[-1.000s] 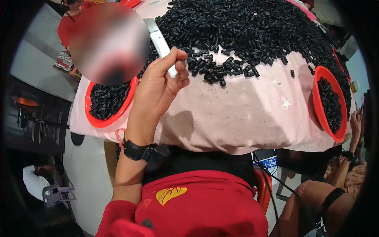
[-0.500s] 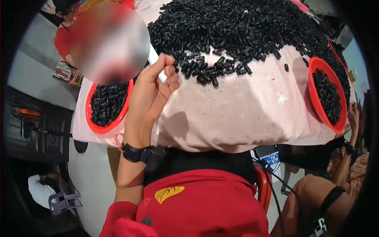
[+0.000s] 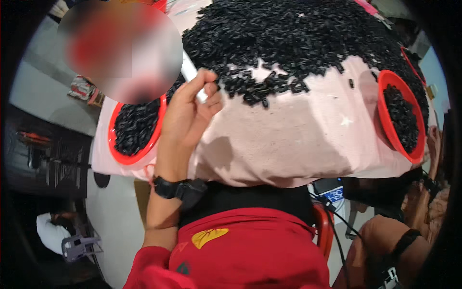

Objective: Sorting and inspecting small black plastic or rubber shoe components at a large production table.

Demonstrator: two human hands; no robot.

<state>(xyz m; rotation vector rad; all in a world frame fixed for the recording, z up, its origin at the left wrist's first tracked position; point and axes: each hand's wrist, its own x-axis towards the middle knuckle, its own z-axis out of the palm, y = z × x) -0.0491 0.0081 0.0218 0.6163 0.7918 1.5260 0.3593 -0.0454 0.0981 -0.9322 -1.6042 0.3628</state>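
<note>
My left hand [image 3: 192,103] is raised over the table's left part, its fingers closed around a flat white bar-shaped thing [image 3: 189,70]. The bar's lower end shows below the fingers; its upper end meets a blurred patch, so its kind is unclear. Past my fingers spreads a large heap of small black plastic-looking pieces [image 3: 288,36]. Beside my left wrist is a red bowl [image 3: 114,147] filled with similar black pieces [image 3: 134,127]. My right hand does not show.
Pale pink cloth [image 3: 274,139] covers the table. Another red bowl [image 3: 385,118] of black pieces stands tilted at the right edge, near another person's hand [image 3: 434,139]. Black cables [image 3: 337,231] hang beside a red chair [image 3: 323,231]. Someone in white [image 3: 52,233] is at far left.
My left hand has shifted slightly right and down in the picture, still gripping the white bar. The whole view has moved a little. The bowls and heap look unchanged.
</note>
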